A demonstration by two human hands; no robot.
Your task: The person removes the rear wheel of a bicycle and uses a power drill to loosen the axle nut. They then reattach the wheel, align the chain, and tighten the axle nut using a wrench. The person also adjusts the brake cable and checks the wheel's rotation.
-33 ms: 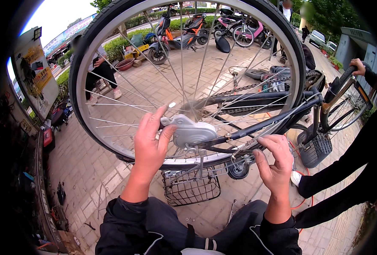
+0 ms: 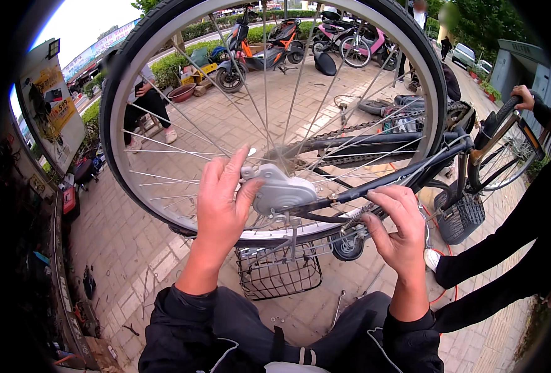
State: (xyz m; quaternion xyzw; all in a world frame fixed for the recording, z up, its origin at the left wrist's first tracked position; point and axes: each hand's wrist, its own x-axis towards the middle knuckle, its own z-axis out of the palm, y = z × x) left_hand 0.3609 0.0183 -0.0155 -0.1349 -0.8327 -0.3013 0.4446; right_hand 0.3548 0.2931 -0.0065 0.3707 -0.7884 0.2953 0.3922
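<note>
A bicycle stands upside down before me, its rear wheel raised. At the hub sits a grey metal drum brake. My left hand grips the brake's left end, thumb in front and fingertips at its upper edge. Right of the brake, my right hand is beside the black frame tube, with thumb and forefinger apart. Its fingertips are close to a small coil spring on the brake linkage; whether they touch it I cannot tell.
Below the wheel is a black wire basket. At right, a person in dark trousers rests a hand on another tyre. A wrench lies on the paving; scooters stand beyond, and a seated person is at left.
My right hand has shifted slightly left and up, its fingertips nearer the spring and frame tube. My left fingers have moved slightly up along the brake's end.
</note>
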